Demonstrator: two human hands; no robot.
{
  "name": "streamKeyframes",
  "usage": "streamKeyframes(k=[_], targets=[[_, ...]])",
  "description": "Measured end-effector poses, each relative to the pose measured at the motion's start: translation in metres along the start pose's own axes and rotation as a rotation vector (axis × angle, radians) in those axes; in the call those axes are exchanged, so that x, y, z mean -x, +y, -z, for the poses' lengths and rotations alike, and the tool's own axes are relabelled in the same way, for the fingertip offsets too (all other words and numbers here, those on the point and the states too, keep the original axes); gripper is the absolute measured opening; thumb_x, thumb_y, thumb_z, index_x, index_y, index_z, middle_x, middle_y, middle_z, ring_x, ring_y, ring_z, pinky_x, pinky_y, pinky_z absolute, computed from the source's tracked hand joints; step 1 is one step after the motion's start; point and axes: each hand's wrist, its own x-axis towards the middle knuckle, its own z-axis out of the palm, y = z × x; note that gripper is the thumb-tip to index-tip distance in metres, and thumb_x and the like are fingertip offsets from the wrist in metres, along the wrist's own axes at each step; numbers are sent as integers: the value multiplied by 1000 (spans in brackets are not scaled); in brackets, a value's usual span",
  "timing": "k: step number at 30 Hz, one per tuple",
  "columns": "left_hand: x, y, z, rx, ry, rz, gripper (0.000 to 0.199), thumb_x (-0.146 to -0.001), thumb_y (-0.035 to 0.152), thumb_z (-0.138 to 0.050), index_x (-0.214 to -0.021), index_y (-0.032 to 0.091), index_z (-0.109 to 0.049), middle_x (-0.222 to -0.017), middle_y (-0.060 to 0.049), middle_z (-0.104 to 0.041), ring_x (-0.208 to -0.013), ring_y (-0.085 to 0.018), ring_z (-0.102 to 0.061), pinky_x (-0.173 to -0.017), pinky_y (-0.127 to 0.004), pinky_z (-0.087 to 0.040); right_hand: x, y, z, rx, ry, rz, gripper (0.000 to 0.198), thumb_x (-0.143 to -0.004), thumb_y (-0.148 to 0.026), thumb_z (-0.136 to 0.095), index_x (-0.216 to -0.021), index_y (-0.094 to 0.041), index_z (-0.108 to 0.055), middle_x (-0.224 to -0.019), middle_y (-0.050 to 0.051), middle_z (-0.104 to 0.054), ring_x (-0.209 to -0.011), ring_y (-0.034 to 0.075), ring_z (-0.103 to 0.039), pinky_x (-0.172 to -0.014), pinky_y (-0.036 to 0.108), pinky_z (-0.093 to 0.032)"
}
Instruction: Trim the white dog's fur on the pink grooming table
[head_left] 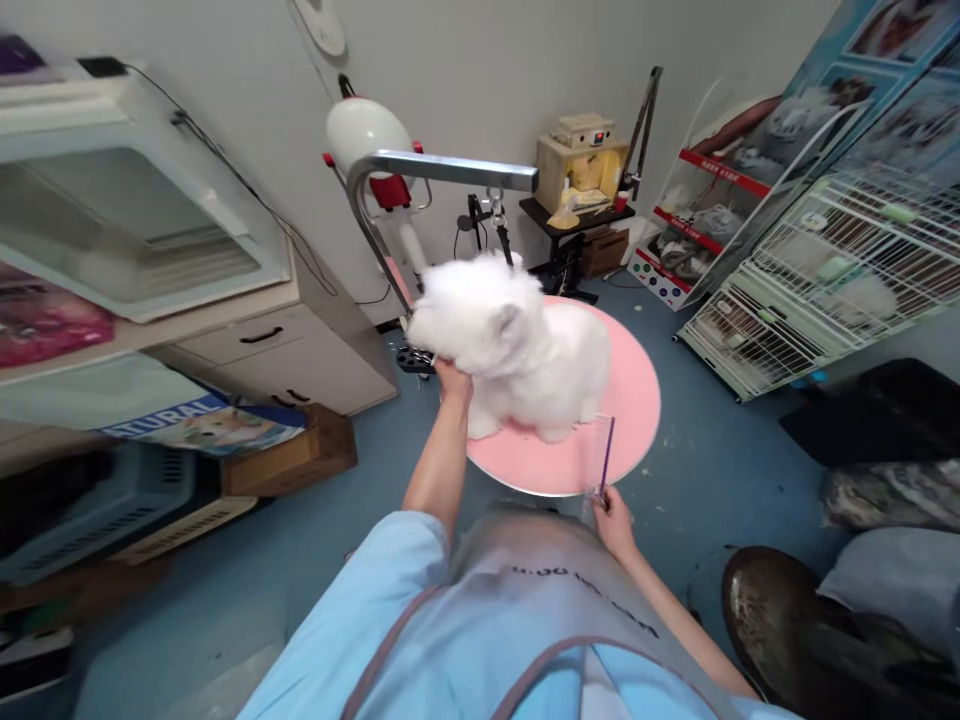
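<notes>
A fluffy white dog (574, 350) stands on a round pink grooming table (637, 385), its head turned to the left. My left hand (453, 378) is under the dog's chin, gripping the fur there, with some fingers hidden by the coat. Low at the table's near edge, my right hand (615, 520) is closed around a purple-backed comb (607, 455) that points upward, apart from the dog. Something small and shiny shows at those fingers, too blurred to name. A dark strap (504, 243) runs from the metal grooming arm (465, 170) down behind the dog's head.
A white dryer (367, 128) stands behind the grooming arm. To the left are cabinets (315, 345) and a glass-fronted white box (142, 220). Wire cages (840, 270) line the right side. A dark round stool (765, 610) is close on my right.
</notes>
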Motion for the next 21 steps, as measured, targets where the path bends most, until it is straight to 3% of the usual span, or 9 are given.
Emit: streamKeyframes(k=[2,6,9,12,16,21], targets=[[-3,6,6,-28,28,-32,25,-67,37,-69,-80,15,-65,-88,-10,-72,-87,-22,-65,-82,-33,-52,-4,1,-1,-75,3,-48,31,-71,-52,-56,-72,-21,-54,-58,-3,-49,-55,16,-43,-54,29,-36],[-6,29,-2,-134,-217,-133,24,-58,19,-71,-82,17,-70,-89,-7,-72,-87,-23,-64,-87,-36,-50,-17,-11,-13,-177,12,-91,34,-67,-53,-61,-62,-23,-45,-55,-6,-40,-54,13,-38,-53,27,-33],[-12,50,-35,-174,-407,-359,10,-63,14,-63,-69,20,-67,-85,-6,-71,-90,-24,-62,-94,-38,-45,-24,-29,-31,-235,20,-123,37,-65,-55,-64,-64,-23,-44,-54,-7,-41,-52,13,-40,-51,26,-34],[-19,70,-75,-263,-550,-488,13,-60,10,-60,-53,19,-56,-62,-3,-59,-69,-19,-54,-80,-35,-44,-22,-51,-52,-334,31,-163,40,-66,-58,-64,-74,-23,-47,-56,-6,-50,-49,14,-48,-49,27,-41],[-36,89,-105,-213,-619,-529,18,-62,11,-59,-49,18,-47,-52,1,-44,-57,-13,-41,-68,-30,-37,-21,-88,-89,-476,59,-200,43,-71,-62,-60,-79,-22,-49,-59,-1,-62,-45,14,-53,-46,28,-45],[-53,96,-108,-147,-760,-515,17,-63,11,-58,-51,18,-48,-52,2,-43,-58,-13,-38,-63,-28,-31,-63,-165,-145,-792,148,-233,29,-73,-46,-64,-79,-21,-50,-65,1,-68,-45,11,-53,-43,22,-41]])
